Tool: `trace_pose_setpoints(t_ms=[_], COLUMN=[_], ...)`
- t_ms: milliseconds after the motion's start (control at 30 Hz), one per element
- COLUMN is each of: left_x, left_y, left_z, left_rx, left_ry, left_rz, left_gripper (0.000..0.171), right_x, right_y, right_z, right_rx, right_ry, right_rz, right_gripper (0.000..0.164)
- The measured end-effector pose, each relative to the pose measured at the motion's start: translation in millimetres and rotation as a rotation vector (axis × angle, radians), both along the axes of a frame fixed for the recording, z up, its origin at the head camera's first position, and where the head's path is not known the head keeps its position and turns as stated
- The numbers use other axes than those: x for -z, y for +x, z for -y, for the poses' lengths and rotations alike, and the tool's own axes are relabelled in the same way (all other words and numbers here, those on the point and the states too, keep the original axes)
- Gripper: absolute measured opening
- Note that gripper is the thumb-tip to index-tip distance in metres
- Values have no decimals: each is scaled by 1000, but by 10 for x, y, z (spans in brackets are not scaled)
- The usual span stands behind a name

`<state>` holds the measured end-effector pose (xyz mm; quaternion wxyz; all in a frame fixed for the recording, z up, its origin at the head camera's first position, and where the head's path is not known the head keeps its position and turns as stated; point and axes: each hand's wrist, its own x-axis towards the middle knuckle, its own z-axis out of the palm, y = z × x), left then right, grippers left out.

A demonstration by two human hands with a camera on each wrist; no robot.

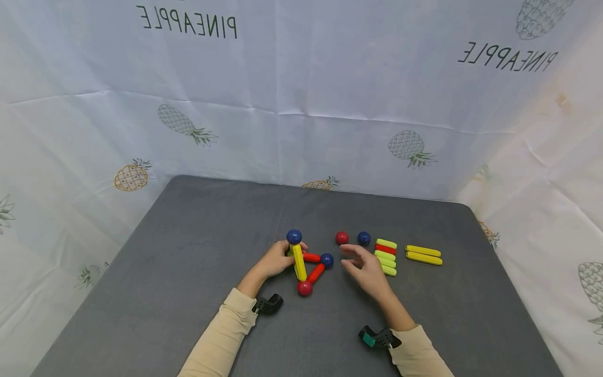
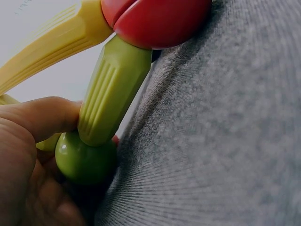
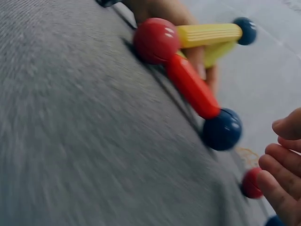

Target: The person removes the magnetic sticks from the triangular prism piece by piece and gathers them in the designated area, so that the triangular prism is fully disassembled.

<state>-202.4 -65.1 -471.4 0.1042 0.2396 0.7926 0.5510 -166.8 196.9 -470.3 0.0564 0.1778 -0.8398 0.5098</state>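
Note:
A ball-and-rod frame stands on the table, with a red ball (image 1: 304,288) and a blue ball (image 1: 326,261) at its base, joined by red rods. A yellow rod (image 1: 299,263) slopes up to another blue ball (image 1: 294,236) at the peak. In the left wrist view, a lime rod (image 2: 114,89) links the red ball to a green ball (image 2: 85,158). My left hand (image 1: 274,261) grips the frame at that green-ball corner, its thumb against the lime rod. My right hand (image 1: 370,273) is held right of the frame, fingers parted and holding nothing.
Behind my right hand lie a loose red ball (image 1: 342,238) and a loose blue ball (image 1: 364,239). Several lime rods (image 1: 386,262) and a red rod (image 1: 385,249) form a row beside them. Two yellow rods (image 1: 424,254) lie farther right on the grey table (image 1: 188,293).

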Motion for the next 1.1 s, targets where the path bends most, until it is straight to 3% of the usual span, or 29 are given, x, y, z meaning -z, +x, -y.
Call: trace_pose_setpoints(t_ms=[100, 267, 800, 1100], left_x=[9, 1, -68, -68], left_y=[-8, -8, 26, 20], left_z=[-8, -19, -35, -31], left_rx=[-13, -25, -49, -44], left_ry=[-3, -12, -50, -64], left_rz=[10, 8, -51, -38], left_gripper=[27, 26, 21, 20], right_x=[175, 270, 384, 364], right_y=[-92, -165, -190, -184], right_z=[72, 183, 213, 232], right_rx=[-33, -79, -112, -118], right_ry=[41, 156, 326, 356], right_rz=[33, 39, -100, -129], right_gripper=[37, 36, 31, 30])
